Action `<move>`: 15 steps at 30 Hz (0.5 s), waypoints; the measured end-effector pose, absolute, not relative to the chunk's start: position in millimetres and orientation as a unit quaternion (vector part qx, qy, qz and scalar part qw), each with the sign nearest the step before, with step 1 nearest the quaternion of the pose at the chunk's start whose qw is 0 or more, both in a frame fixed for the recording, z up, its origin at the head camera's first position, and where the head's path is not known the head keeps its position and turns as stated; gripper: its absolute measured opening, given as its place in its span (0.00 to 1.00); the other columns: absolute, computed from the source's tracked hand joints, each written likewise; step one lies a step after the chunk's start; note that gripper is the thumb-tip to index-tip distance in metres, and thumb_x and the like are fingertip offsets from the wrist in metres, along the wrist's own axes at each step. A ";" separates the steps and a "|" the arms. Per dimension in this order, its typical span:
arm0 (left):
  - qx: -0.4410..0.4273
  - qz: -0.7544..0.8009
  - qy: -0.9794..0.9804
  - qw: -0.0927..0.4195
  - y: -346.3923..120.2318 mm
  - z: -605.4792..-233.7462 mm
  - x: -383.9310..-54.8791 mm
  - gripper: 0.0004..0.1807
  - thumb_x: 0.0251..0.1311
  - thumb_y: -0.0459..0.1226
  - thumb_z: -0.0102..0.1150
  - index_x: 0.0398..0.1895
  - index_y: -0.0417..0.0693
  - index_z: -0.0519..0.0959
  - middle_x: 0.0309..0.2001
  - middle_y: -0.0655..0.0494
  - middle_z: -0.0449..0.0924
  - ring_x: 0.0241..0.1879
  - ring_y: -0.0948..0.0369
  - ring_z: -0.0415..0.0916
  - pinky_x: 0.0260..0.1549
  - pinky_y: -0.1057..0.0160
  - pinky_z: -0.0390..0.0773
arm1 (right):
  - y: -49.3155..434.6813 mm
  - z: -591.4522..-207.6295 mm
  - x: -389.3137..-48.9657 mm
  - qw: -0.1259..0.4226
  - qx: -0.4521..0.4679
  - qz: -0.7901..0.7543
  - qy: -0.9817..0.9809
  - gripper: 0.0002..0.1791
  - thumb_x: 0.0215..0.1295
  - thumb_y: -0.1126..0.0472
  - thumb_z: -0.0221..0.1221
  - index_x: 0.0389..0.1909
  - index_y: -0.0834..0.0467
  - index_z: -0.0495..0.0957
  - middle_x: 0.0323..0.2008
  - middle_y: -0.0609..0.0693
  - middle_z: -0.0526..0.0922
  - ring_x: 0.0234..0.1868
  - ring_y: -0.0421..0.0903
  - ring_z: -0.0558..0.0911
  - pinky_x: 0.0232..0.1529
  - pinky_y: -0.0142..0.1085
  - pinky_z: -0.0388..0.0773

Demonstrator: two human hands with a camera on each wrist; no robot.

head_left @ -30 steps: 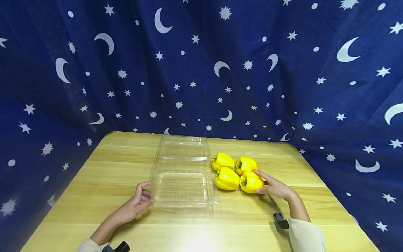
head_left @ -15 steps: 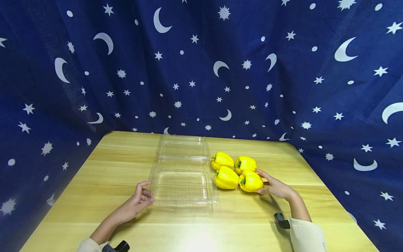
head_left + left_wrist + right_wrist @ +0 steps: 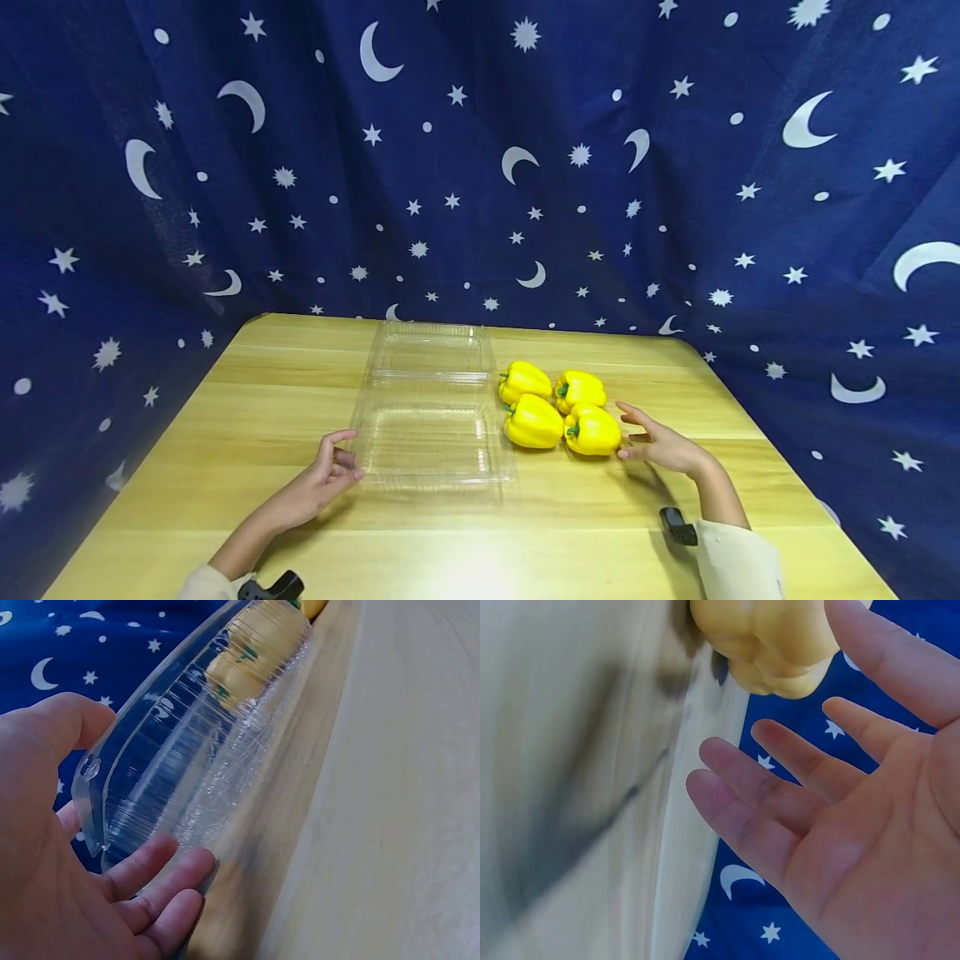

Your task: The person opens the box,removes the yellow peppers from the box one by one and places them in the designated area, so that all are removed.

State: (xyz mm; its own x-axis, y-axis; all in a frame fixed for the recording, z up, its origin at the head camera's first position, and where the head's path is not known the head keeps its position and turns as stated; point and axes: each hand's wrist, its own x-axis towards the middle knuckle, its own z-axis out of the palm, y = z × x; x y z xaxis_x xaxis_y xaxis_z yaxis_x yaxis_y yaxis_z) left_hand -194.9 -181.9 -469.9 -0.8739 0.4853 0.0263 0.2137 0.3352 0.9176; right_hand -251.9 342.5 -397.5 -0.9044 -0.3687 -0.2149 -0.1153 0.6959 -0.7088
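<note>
A clear plastic clamshell box (image 3: 427, 437) lies unfolded on the table, its lid half (image 3: 431, 350) toward the back. My left hand (image 3: 311, 492) is at the box's left side, thumb and fingers spread around the near left corner; in the left wrist view the fingertips (image 3: 199, 862) are right by the rim, not curled round it. Several yellow bell peppers with green stems stand grouped right of the box. Closest to my right hand (image 3: 667, 450) is the front right bell pepper (image 3: 592, 431). That hand is relaxed and holds nothing, with a small gap to the pepper.
The other peppers are the front left pepper (image 3: 534, 422), the back left pepper (image 3: 524, 382) and the back right pepper (image 3: 580, 390). A wooden table (image 3: 420, 550) bears everything. Behind it hangs a blue curtain (image 3: 450, 167) with moons and stars.
My right hand has drawn back slightly to the right, off the front right bell pepper. The left hand stays by the box. The whole head view has shifted slightly.
</note>
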 end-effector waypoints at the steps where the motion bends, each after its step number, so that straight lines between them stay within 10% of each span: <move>1: 0.217 0.534 0.807 0.128 -182.2 -470.1 -195.6 0.34 0.68 0.40 0.43 0.65 0.40 0.36 0.51 0.35 0.53 0.45 0.53 0.65 0.41 0.68 0.70 | 343.4 -397.1 -251.2 0.171 -0.132 -0.365 0.905 0.46 0.59 0.59 0.59 0.70 0.62 0.40 0.64 0.74 0.48 0.60 0.74 0.59 0.53 0.58 0.66; 15: 0.195 0.497 0.838 0.111 -190.5 -461.2 -200.2 0.31 0.70 0.42 0.39 0.68 0.44 0.39 0.54 0.35 0.58 0.49 0.50 0.66 0.42 0.61 0.72 | 372.0 -376.4 -249.0 0.148 -0.102 -0.331 0.926 0.45 0.63 0.51 0.55 0.70 0.62 0.38 0.64 0.74 0.49 0.60 0.72 0.60 0.51 0.59 0.67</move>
